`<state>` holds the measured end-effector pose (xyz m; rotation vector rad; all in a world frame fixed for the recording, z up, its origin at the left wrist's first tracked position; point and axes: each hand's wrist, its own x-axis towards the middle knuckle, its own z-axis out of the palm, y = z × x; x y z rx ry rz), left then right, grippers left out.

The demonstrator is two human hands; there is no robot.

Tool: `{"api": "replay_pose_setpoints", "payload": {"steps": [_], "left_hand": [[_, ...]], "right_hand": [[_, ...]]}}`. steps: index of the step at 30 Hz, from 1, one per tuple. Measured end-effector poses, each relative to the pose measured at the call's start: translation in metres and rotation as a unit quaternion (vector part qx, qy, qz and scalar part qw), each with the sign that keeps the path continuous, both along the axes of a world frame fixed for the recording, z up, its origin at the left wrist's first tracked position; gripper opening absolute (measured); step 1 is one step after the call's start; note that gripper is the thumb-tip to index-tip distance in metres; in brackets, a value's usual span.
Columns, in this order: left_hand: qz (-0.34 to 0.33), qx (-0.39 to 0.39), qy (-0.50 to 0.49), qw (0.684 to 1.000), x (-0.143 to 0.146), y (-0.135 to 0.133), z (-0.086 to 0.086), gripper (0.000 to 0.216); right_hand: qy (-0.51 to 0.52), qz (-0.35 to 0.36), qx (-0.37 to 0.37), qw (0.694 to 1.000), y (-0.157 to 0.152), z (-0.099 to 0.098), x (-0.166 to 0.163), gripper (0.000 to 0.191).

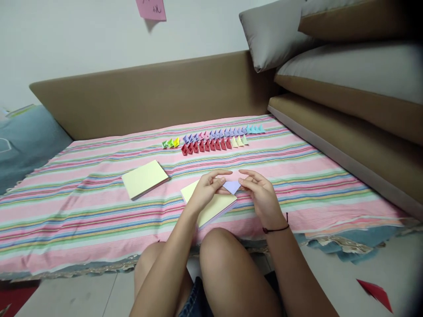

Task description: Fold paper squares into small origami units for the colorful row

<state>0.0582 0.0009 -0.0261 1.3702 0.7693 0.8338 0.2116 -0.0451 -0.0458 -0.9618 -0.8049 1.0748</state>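
My left hand [206, 190] and my right hand [261, 193] pinch a small lilac paper [232, 186] folded into a downward-pointing triangle, held between them just above the striped cloth [82, 207]. Under my left hand lies a stack of pale yellow paper sheets [214, 209]. A second pale yellow stack [144, 178] lies to the left. Farther back, two rows of small folded paper pieces [213, 138] in green, yellow, purple, red and teal are lined up on the cloth.
The striped cloth covers a low mattress against a brown padded backrest [148, 92]. Grey and brown cushions [346, 66] are stacked at the right. A red paper scrap [376, 293] lies on the floor at lower right. A pink note [152, 9] hangs on the wall.
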Motion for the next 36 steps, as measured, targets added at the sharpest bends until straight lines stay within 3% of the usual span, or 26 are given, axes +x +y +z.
{"api": "replay_pose_setpoints", "payload": {"steps": [4, 9, 12, 16, 23, 27, 36], "left_hand": [[0.013, -0.001, -0.005, 1.0, 0.006, -0.01, 0.004, 0.048], [0.026, 0.007, 0.025, 0.999, 0.011, -0.025, 0.007, 0.059], [0.041, 0.045, 0.049, 0.997, 0.008, -0.028, 0.006, 0.05], [-0.006, 0.087, 0.069, 0.994, 0.001, -0.027, 0.004, 0.033], [-0.09, 0.055, 0.03, 0.994, -0.009, -0.025, 0.01, 0.026], [-0.08, 0.048, 0.021, 0.995, -0.012, -0.022, 0.011, 0.025], [-0.058, 0.059, -0.04, 0.996, -0.015, -0.017, 0.007, 0.028]], "right_hand": [[0.007, -0.029, -0.023, 0.999, -0.008, 0.01, 0.002, 0.024], [0.009, -0.083, -0.036, 0.996, -0.021, 0.006, -0.006, 0.031], [0.005, -0.064, -0.05, 0.997, -0.031, 0.002, -0.009, 0.033], [-0.033, -0.043, -0.019, 0.998, -0.042, 0.0, -0.005, 0.024], [-0.084, -0.056, 0.024, 0.995, -0.05, -0.003, 0.001, 0.013], [-0.127, -0.011, 0.034, 0.991, -0.05, -0.007, 0.002, 0.015], [-0.104, 0.04, 0.029, 0.993, -0.049, -0.009, 0.0, 0.017]]}}
